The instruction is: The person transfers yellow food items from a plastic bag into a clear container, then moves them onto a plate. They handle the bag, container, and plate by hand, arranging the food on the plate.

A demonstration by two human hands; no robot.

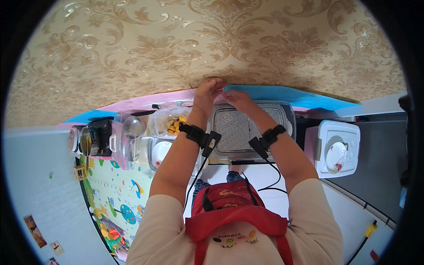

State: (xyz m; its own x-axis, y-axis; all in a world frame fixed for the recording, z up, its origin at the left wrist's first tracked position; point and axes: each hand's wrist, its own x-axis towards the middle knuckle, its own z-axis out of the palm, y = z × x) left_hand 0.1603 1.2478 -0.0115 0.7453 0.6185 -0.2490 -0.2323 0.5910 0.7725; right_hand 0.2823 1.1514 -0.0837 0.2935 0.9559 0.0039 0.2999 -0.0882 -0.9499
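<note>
Both hands reach up to the foot of the patterned wall [228, 43], where a pink strip [132, 103] meets a blue strip [275, 91]. My left hand [208, 92] is raised at the seam, its fingers bent to the right. Close beside it, my right hand [239, 100] points its fingertips towards the same seam. Whether either one pinches the strip's edge cannot be made out. Below them is a large clear plastic box [217, 154] with a dotted surface showing inside. A black strap with a small device sits on each wrist.
A clear bag of orange-yellow pieces [175, 125] and a container with a white plate [161, 152] are left of the box. Further left are a clear dome [133, 127] and a pot [86, 140]. Rightward, a white-lidded box [352, 142] bears a floral dish [336, 155].
</note>
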